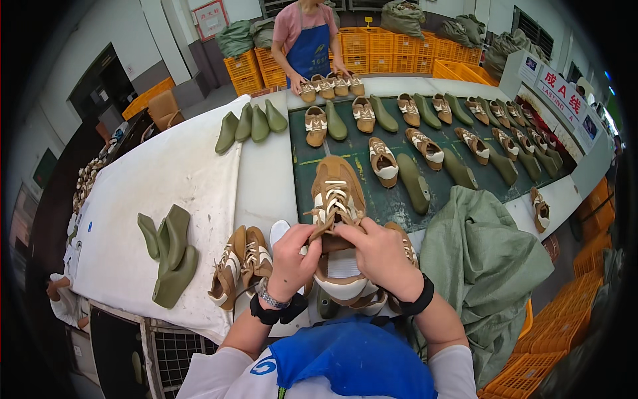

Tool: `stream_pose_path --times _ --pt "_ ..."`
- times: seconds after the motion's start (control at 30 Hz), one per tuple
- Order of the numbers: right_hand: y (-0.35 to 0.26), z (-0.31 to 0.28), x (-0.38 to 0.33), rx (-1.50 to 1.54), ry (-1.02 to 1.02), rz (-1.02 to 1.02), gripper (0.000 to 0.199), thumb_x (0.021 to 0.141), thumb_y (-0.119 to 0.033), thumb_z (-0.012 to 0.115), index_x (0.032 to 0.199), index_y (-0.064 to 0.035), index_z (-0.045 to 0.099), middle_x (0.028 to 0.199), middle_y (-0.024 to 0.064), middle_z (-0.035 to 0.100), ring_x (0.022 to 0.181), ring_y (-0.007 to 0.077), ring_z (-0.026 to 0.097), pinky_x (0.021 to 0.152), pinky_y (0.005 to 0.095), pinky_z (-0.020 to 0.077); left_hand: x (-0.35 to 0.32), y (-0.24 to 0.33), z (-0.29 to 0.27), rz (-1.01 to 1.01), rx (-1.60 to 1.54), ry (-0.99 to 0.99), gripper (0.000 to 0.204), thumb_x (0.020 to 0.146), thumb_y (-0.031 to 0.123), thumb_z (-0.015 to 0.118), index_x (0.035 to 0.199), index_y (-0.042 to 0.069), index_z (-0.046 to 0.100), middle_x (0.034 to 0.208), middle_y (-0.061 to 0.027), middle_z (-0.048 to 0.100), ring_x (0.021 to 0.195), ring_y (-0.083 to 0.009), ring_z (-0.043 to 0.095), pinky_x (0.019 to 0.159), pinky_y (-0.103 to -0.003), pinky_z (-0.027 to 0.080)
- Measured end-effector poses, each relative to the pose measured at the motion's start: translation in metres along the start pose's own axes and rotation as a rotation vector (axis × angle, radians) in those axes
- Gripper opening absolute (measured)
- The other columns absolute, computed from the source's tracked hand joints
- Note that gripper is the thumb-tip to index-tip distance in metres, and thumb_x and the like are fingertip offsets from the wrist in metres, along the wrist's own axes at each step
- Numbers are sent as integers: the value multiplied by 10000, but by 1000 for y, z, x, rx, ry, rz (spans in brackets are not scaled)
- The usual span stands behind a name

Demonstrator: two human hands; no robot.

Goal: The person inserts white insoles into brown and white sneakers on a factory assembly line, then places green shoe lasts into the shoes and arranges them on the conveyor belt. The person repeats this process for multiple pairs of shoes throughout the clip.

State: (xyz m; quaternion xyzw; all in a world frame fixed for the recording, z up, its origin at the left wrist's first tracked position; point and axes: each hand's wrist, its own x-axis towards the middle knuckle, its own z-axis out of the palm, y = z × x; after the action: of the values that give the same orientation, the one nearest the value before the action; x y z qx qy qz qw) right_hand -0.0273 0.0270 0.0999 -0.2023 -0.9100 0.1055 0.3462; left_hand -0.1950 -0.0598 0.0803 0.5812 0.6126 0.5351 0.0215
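A tan-brown sneaker [339,186] with white side panels and pale laces is in front of me, its toe pointing away. My left hand [292,259] pinches the left edge of its collar, near the top of the tongue. On the opposite edge, my right hand [380,256] grips the collar too, so the white insole shows between my hands. Two similar brown sneakers [240,263] stand just left of my left hand. More shoes sit partly hidden under my wrists and the held sneaker.
Beyond, a green conveyor belt [345,154] carries rows of sneakers and green shoe lasts [413,183]. More lasts [173,256] lie on the white-covered table [166,186] at left. A green sack [482,259] drapes at right. Across the belt, a person [309,46] handles several sneakers.
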Motion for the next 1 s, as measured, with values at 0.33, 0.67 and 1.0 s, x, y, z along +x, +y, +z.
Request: stream_pose_path --times 0.33,0.67,1.0 --pt "8 16 -6 275 168 55 364 770 69 509 1083 -102 581 849 133 628 707 336 629 594 408 521 -1 0 5 136 268 -240 497 741 -69 521 1191 137 567 861 -146 512 780 -357 573 670 -405 496" --pt "36 15 -1 690 168 568 216 824 37 545 1028 -26 512 827 150 662 718 288 676 641 332 526 0 -11 -7 232 -2 -346 265 708 -87 528 906 63 621 892 -154 505 797 -345 571 651 -376 473" --pt "-24 26 -23 63 -221 -28 368 758 -352 716 1008 -95 636 930 71 608 762 256 590 667 360 506 -7 -38 -9 -42 107 -161 301 765 -29 536 1038 57 629 867 -154 518 779 -357 567 703 -411 487"
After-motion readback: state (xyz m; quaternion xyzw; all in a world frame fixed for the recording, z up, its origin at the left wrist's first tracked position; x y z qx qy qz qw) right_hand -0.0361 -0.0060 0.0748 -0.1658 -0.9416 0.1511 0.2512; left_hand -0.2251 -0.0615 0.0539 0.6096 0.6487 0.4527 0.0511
